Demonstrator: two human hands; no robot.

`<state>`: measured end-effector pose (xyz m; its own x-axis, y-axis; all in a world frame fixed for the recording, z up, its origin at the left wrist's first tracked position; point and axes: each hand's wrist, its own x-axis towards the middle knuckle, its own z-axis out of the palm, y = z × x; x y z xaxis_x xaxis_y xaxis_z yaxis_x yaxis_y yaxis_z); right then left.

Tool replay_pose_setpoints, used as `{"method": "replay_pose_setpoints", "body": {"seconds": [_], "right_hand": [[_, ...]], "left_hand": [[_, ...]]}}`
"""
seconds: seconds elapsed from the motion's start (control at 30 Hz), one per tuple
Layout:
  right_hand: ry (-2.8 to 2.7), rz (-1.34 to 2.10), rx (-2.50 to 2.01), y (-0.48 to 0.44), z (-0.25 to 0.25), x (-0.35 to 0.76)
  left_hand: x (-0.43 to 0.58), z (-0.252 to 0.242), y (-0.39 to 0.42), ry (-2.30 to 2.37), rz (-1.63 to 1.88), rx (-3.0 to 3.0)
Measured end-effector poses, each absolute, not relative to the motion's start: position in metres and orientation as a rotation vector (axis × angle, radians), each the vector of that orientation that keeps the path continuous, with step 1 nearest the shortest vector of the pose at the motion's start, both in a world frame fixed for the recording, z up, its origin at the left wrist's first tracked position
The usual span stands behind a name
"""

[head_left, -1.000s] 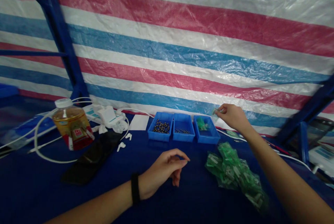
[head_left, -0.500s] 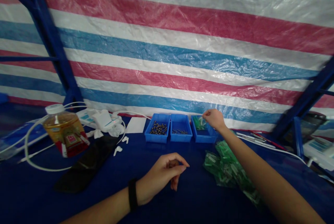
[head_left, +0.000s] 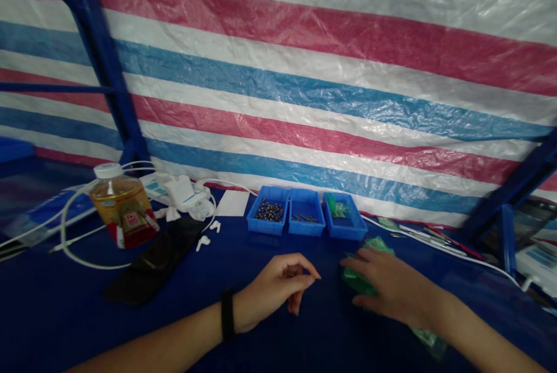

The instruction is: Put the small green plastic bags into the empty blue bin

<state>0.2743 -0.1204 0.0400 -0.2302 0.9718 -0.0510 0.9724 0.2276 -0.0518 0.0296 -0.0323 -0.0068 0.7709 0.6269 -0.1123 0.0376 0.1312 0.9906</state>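
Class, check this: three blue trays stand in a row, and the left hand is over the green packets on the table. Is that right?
No: the head view shows the right hand over the green packets on the table. Three blue trays do stand in a row.

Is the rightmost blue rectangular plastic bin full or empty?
Neither: the rightmost blue rectangular plastic bin is partly filled. Small green-and-clear plastic pieces lie toward its back; its floor shows in front.

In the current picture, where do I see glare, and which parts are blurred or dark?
Head view: bright glare on the striped sheet; head view: right hand looks soft, left hand somewhat crisper; head view: blue table dim, the black flat object nearly merging with it.
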Motion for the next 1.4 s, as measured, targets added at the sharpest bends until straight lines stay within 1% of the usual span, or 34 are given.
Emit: {"method": "replay_pose_setpoints", "body": {"seconds": [0.1, 0.2, 0.27, 0.4, 0.5, 0.57, 0.67, 0.73, 0.9, 1.07, 1.27, 1.4], "right_hand": [[2.448, 0.139, 1.868, -0.123, 0.019, 0.259], [2.515, 0.209, 1.810, -0.114, 0.019, 0.252], [2.634, 0.101, 1.901, -0.107, 0.028, 0.254], [2.810, -0.241, 2.365, -0.086, 0.058, 0.273], [2.873, -0.323, 2.489, -0.064, 0.079, 0.298], [2.827, -0.143, 2.512, -0.045, 0.087, 0.315], [2.599, 0.419, 2.374, -0.015, 0.090, 0.333], [2.494, 0.552, 2.192, 0.004, 0.087, 0.340], [2.508, 0.393, 1.912, 0.035, 0.068, 0.341], [2.518, 0.233, 1.794, 0.045, 0.058, 0.345], [2.475, -0.006, 1.780, 0.050, 0.067, 0.359], [2.493, -0.098, 1.778, 0.050, 0.078, 0.364]], "left_hand": [[0.030, -0.006, -0.032, 0.588, 0.456, 1.383], [0.030, -0.006, -0.031, 0.599, 0.465, 1.386], [0.031, -0.007, -0.031, 0.602, 0.467, 1.384], [0.030, -0.011, -0.029, 0.577, 0.447, 1.384], [0.029, -0.011, -0.029, 0.574, 0.447, 1.385], [0.029, -0.010, -0.030, 0.574, 0.449, 1.389], [0.028, -0.007, -0.030, 0.563, 0.441, 1.408], [0.028, -0.007, -0.030, 0.556, 0.435, 1.418], [0.027, -0.007, -0.029, 0.550, 0.410, 1.431], [0.025, -0.004, -0.031, 0.526, 0.398, 1.470], [0.025, -0.009, -0.029, 0.498, 0.383, 1.481], [0.025, -0.009, -0.029, 0.500, 0.386, 1.484]]}}
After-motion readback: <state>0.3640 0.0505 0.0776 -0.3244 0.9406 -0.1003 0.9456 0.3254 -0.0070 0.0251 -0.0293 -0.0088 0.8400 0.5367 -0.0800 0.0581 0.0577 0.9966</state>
